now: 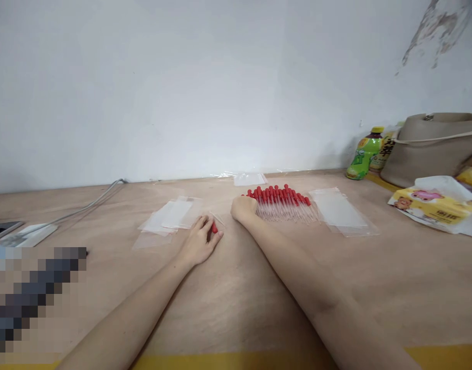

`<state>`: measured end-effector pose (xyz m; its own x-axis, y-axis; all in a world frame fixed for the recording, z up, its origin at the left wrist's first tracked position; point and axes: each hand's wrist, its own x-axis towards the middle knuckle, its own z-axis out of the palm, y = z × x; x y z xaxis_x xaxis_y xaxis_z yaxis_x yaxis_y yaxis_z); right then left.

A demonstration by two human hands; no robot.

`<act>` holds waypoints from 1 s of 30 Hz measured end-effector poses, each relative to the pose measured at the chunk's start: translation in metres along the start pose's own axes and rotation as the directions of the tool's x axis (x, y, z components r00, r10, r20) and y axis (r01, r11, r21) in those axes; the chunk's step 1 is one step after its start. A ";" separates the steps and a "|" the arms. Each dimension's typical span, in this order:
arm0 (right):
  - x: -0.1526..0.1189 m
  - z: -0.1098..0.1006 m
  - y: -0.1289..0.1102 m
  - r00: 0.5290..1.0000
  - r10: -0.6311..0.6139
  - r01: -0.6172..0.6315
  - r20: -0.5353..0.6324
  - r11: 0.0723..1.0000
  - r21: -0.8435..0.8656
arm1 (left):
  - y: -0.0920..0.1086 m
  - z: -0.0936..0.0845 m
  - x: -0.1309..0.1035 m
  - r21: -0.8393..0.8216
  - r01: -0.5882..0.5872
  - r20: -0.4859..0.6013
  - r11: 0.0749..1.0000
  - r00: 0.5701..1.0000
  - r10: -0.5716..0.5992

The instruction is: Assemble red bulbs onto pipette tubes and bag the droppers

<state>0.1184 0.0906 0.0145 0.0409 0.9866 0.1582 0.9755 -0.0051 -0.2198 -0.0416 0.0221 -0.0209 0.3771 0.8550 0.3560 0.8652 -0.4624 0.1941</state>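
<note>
Several clear droppers with red bulbs [282, 203] lie side by side in a row, bulbs toward the wall. At the row's left end is my right hand [244, 208], its fingers curled; whatever they grip is hidden. My left hand [202, 239] rests on the table with fingers slightly spread, near a single red bulb [215, 227] between thumb and fingers. A thin clear stem [216, 218] lies just beyond the fingertips. Clear plastic bags with white panels [176, 213] lie left of my left hand, and more bags [338, 210] are right of the droppers.
Another white packet [250, 179] lies by the wall. At the right stand a green bottle [365, 154] and a beige bag [429, 149], with a yellow tissue pack [432, 205] in front. A grey cable [89, 206] and a phone-like object [4, 230] are at the left.
</note>
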 end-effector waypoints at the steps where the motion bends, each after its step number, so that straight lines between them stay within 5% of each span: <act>1: 0.001 0.000 -0.002 1.000 -0.004 0.004 0.008 1.000 -0.006 | 0.000 0.000 0.000 -0.001 0.000 -0.004 1.000 1.000 0.000; 6: -0.013 -0.007 0.001 0.998 -0.034 0.033 -0.052 0.999 -0.019 | 0.001 -0.004 0.000 -0.016 0.008 -0.108 1.000 0.994 -0.010; 11: -0.061 -0.018 0.046 0.970 -0.180 0.174 -0.164 0.983 -0.050 | 0.006 -0.009 0.002 -0.033 -0.006 -0.147 0.999 0.989 0.001; 14: -0.092 -0.022 0.085 0.870 -0.445 0.417 -0.211 0.894 -0.164 | 0.006 -0.008 0.003 -0.021 -0.036 -0.163 0.999 0.986 0.032; 17: -0.115 -0.029 0.114 0.822 -0.541 0.503 -0.179 0.836 -0.219 | 0.008 -0.008 0.000 0.010 -0.006 -0.195 1.000 0.981 0.008; 22: -0.128 -0.038 0.128 0.850 -0.507 0.500 -0.143 0.862 -0.082 | 0.026 -0.018 -0.010 -0.089 -0.053 -0.233 0.995 0.972 0.031; 27: -0.121 -0.023 0.127 0.889 -0.427 0.458 -0.166 0.846 0.275 | 0.043 -0.022 -0.017 -0.219 -0.258 -0.039 0.941 0.966 0.255; 30: -0.118 -0.016 0.125 0.901 -0.410 0.434 -0.144 0.834 0.340 | 0.045 -0.018 -0.018 -0.204 -0.264 -0.006 0.943 0.963 0.269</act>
<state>0.2394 -0.0291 -0.0163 -0.3321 0.8673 0.3708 0.7582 0.4793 -0.4420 -0.0148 -0.0180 -0.0021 0.5936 0.6979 0.4007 0.6487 -0.7097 0.2749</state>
